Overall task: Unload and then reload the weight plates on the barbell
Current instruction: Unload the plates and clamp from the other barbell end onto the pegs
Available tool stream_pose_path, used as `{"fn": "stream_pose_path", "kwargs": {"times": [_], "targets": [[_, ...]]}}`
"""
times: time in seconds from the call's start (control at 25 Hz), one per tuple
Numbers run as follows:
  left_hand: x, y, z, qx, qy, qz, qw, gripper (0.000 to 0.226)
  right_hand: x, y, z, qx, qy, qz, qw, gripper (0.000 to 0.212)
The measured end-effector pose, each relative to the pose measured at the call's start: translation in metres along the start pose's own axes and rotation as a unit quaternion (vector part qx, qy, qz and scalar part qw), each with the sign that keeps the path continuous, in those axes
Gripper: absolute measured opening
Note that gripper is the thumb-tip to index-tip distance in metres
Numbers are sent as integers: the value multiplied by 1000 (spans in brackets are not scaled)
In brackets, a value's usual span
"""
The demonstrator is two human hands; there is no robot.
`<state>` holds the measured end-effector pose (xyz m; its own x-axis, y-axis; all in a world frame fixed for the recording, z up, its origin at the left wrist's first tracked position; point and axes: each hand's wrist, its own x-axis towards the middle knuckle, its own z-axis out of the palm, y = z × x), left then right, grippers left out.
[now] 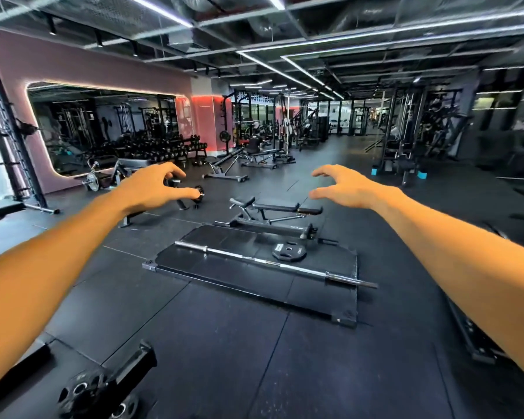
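Two empty hands reach out over a stripped barbell lying on a floor platform.

Left of centre, the left hand (152,189) hangs with fingers apart and loosely curved, holding nothing; lower centre, the barbell (273,263) lies bare on the black platform (224,267), probably so plates can slide on; one weight plate (289,251) lies flat beside it; right of centre, the right hand (345,189) likewise spreads its fingers, likely readying to grasp.
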<state>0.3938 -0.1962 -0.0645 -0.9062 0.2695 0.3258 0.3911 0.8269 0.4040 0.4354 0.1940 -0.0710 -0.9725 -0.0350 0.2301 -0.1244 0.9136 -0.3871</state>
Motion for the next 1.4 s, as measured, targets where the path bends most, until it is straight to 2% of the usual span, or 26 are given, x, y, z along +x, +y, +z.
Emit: {"fn": "stream_pose_path", "kwargs": {"times": [0.28, 0.44, 0.68, 0.8, 1.04, 1.16, 1.32, 1.4], "targets": [[163, -17, 64, -8, 24, -19, 999, 98, 182, 88, 23, 5, -25, -43, 999, 63], [247, -41, 81, -12, 65, -55, 996, 94, 301, 109, 30, 2, -40, -77, 996, 65], [340, -111, 85, -13, 95, -107, 990, 79, 457, 91, 77, 34, -69, -137, 988, 63], [392, -170, 89, 1, 112, -120, 986, 89, 545, 74, 117, 49, -76, -163, 982, 63], [508, -281, 66, 22, 159, -159, 974, 77, 724, 13, 173, 54, -76, -208, 974, 64], [562, -330, 49, 46, 155, -182, 970, 77, 805, -21, 193, 70, -78, -228, 968, 62], [626, -396, 40, 83, 170, -205, 960, 62, 910, -53, 241, 89, -95, -242, 961, 62], [658, -439, 43, 82, 168, -224, 956, 67, 968, -69, 276, 87, -108, -254, 957, 65]]}}
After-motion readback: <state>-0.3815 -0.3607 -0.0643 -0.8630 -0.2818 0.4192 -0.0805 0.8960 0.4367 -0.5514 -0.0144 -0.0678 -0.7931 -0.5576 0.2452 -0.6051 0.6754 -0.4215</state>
